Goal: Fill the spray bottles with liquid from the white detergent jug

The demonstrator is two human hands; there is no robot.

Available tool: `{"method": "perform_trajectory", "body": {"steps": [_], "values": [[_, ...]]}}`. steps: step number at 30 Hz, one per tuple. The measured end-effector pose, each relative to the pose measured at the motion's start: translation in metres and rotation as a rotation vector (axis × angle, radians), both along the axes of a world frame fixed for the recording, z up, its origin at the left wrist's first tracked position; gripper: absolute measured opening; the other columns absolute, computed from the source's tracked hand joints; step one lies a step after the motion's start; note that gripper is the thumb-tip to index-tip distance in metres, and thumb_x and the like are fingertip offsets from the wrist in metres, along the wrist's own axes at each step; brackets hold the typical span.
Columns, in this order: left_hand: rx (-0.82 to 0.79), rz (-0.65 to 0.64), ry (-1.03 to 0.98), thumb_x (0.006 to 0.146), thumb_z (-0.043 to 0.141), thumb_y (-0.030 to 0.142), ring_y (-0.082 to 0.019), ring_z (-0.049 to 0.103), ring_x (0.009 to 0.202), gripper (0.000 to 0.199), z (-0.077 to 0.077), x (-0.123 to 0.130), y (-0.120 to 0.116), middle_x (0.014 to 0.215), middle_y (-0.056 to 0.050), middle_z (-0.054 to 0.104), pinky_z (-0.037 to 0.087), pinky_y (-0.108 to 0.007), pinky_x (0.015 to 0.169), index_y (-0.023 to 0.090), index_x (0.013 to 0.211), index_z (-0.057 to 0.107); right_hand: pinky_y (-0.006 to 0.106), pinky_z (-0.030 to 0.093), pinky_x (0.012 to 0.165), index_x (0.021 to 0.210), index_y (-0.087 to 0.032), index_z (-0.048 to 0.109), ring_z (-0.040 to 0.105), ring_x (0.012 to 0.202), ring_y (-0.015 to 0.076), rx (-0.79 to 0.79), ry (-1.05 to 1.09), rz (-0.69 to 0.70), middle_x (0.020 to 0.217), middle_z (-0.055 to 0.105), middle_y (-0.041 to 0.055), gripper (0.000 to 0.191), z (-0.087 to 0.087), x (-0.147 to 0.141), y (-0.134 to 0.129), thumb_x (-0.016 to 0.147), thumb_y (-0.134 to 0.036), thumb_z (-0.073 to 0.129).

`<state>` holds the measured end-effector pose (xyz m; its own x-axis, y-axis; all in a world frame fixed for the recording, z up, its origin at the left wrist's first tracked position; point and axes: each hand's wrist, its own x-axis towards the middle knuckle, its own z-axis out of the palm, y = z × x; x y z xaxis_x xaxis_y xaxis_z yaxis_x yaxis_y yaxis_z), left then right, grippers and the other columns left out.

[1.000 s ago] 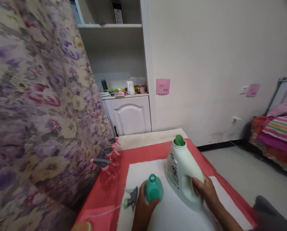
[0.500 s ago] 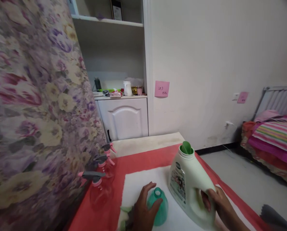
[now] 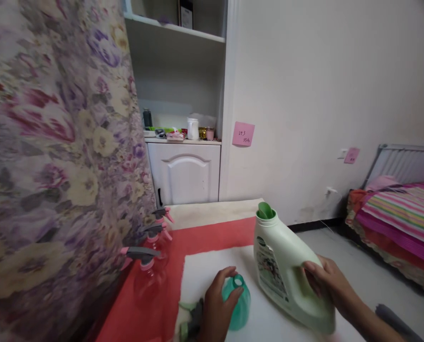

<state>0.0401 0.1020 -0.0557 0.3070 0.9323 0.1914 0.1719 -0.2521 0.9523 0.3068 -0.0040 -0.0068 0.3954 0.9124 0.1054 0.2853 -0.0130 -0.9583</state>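
Note:
My left hand curls its thumb and fingers round a translucent green spray bottle. That bottle stands upright on the white sheet, its neck uncovered. In my right hand is the handle of a pale green detergent jug. The jug leans left, its uncapped mouth with the green pour spout pointing up and left; whether its base touches the table I cannot tell. A dark grey and green spray head lies beside my left hand, partly hidden by it.
Several clear spray bottles with pink and grey heads line the left of the red tablecloth, near the floral curtain. White paper lies under the green bottle. Behind are a white cabinet and wall; a bed stands right.
The jug has tilted further left, its mouth leaning toward the green bottle, as my right hand rises. My left hand stays at the green bottle. The view has shifted slightly.

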Motion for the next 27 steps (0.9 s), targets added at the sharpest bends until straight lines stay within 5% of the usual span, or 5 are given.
{"method": "perform_trajectory", "body": {"steps": [8, 27], "values": [[0.034, -0.010, -0.037, 0.068, 0.064, 0.021, -0.025, 0.065, 0.108, 0.032, 0.004, -0.001, -0.001, 0.109, -0.006, 0.074, 0.048, -0.037, 0.098, 0.022, 0.100, 0.069, 0.021, 0.024, 0.038, 0.064, -0.017, 0.058, 0.034, 0.036, 0.0071, -0.131, -0.215, 0.127, 0.042, 0.047, -0.0058, 0.045, 0.056, 0.009, -0.028, 0.068, -0.060, 0.069], [0.017, -0.071, -0.066, 0.067, 0.061, 0.016, -0.023, 0.066, 0.099, 0.028, -0.002, 0.000, 0.000, 0.099, -0.005, 0.073, 0.047, -0.031, 0.091, 0.021, 0.094, 0.066, 0.016, 0.029, 0.033, 0.084, -0.018, 0.070, 0.046, 0.042, 0.0091, -0.369, -0.496, 0.346, 0.061, 0.062, -0.0013, 0.030, 0.090, 0.012, -0.030, 0.075, -0.047, 0.071]]}}
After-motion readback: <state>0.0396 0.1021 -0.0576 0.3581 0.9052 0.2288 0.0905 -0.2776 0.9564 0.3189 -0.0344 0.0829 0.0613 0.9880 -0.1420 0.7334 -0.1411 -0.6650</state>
